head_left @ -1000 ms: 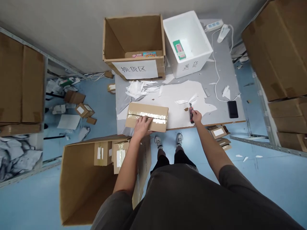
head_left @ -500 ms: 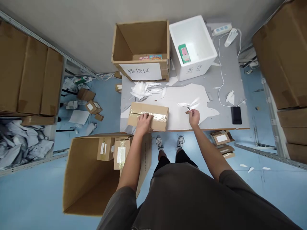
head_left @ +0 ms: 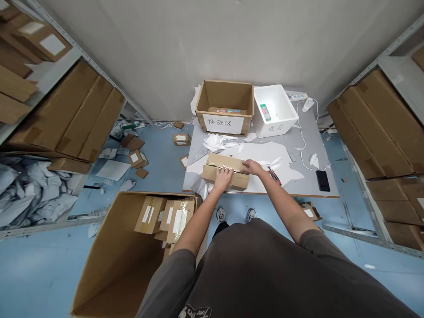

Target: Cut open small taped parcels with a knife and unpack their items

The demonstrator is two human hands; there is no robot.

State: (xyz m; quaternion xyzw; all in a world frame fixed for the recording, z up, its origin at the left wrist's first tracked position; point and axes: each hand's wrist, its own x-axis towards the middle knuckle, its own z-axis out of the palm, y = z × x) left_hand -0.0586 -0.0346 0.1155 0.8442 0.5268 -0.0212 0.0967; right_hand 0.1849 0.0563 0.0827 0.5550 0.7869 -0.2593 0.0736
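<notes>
A taped brown cardboard box point(head_left: 212, 173) lies near the front edge of the table, a dark gap running along its top seam. My left hand point(head_left: 224, 177) grips the near flap, fingertips at the gap. At the box's right end, my right hand point(head_left: 251, 167) is closed on the far flap and corner. To the right of that hand, a red and black box cutter point(head_left: 274, 176) rests on the white paper sheet point(head_left: 281, 154). Crumpled white paper point(head_left: 215, 142) sits just behind the box. What the box contains is hidden.
Behind stand an open carton point(head_left: 247, 126) with a paper sign and a white foam box point(head_left: 271, 130) holding a green package. A phone point(head_left: 322, 180) and a power strip point(head_left: 298, 96) lie on the right. A large carton point(head_left: 109, 247) with parcels stands at the lower left; shelves flank both sides.
My right hand has moved left to the box, and the box cutter now lies on the table. The box's top seam has opened a little. My view has tilted up.
</notes>
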